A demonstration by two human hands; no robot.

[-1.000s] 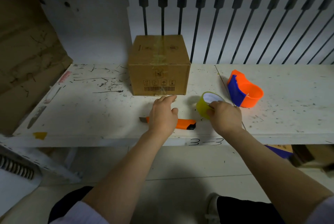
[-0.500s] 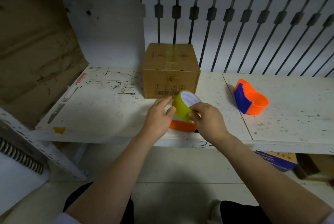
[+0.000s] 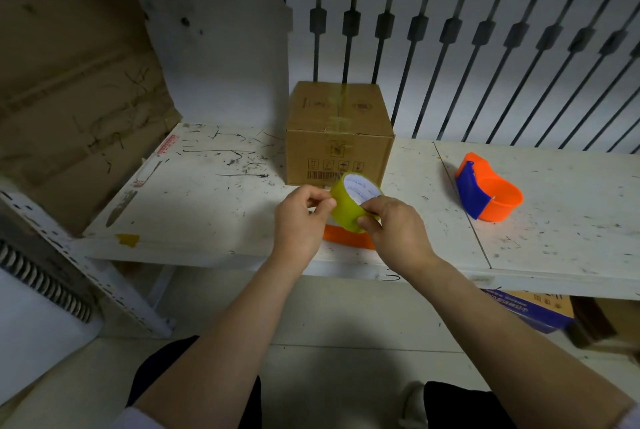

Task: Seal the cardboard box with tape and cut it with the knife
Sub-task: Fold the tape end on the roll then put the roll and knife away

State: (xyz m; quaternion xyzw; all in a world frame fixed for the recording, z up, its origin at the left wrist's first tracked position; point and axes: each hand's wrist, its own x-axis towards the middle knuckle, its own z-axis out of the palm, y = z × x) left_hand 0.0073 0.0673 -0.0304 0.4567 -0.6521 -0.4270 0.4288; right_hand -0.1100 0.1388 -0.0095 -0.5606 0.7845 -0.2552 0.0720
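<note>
A closed cardboard box (image 3: 337, 132) stands at the back of the white table (image 3: 207, 207), with clear tape along its top seam. In front of it I hold a yellowish tape roll (image 3: 349, 203) above the table. My right hand (image 3: 394, 231) grips the roll from the right and below. My left hand (image 3: 301, 217) pinches at the roll's left edge with thumb and forefinger. An orange utility knife (image 3: 346, 238) lies on the table under my hands, mostly hidden by them.
An orange and blue tape dispenser (image 3: 485, 191) rests on the table to the right. A large cardboard sheet (image 3: 76, 99) leans at the left. White railings stand behind. Boxes (image 3: 533, 311) sit on the floor under the table's right part.
My right hand lifted the tape roll off the table and brought it left in front of the box. My left hand left the knife and came to the roll's edge.
</note>
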